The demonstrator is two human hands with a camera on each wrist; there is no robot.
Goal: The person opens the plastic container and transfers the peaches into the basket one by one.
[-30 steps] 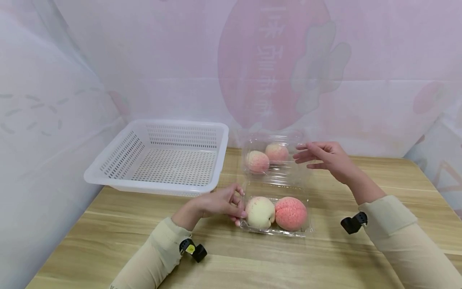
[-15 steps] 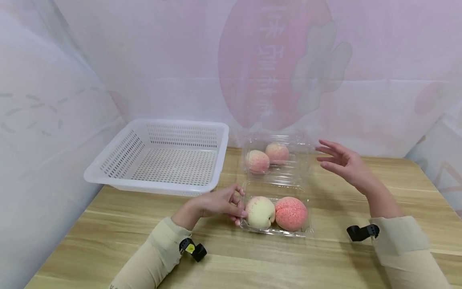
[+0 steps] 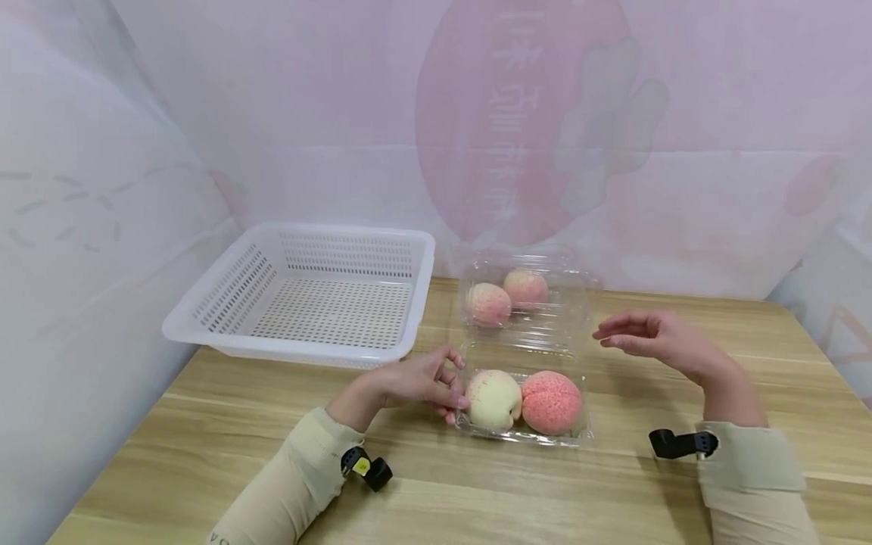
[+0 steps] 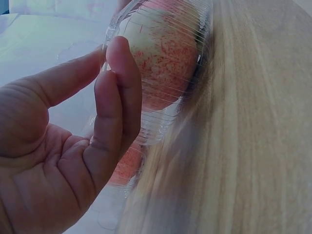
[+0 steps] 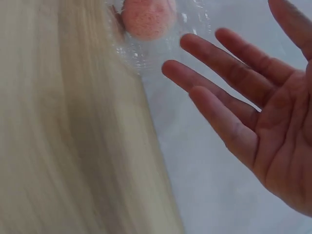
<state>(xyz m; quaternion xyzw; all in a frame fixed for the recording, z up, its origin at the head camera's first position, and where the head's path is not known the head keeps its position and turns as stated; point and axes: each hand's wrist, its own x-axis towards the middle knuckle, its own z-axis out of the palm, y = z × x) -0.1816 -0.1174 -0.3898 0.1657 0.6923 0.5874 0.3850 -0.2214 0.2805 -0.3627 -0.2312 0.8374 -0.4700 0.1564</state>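
My left hand (image 3: pixel 418 382) pinches the left rim of a clear plastic clamshell box (image 3: pixel 524 438); in the left wrist view, thumb and fingertips meet at that rim (image 4: pixel 111 30). Side by side in the front tray lie a pale peach (image 3: pixel 493 401) and a deep pink peach (image 3: pixel 552 403). Two smaller-looking peaches (image 3: pixel 489 304) show through the clear plastic part (image 3: pixel 568 303) behind it. To the right of the box, my right hand (image 3: pixel 664 342) hovers over the table and holds nothing. Its fingers (image 5: pixel 226 68) are spread and nearly straight in the right wrist view.
A white perforated plastic basket (image 3: pixel 424 284) stands at the back left, its slotted floor visible. The wood-grain table (image 3: pixel 490 496) ends at a pale printed cloth (image 3: pixel 327 91) behind and on both sides.
My right hand has drawn away from the rear part of the box, first to the right, then down toward the table. My left hand keeps its pinch on the rim.
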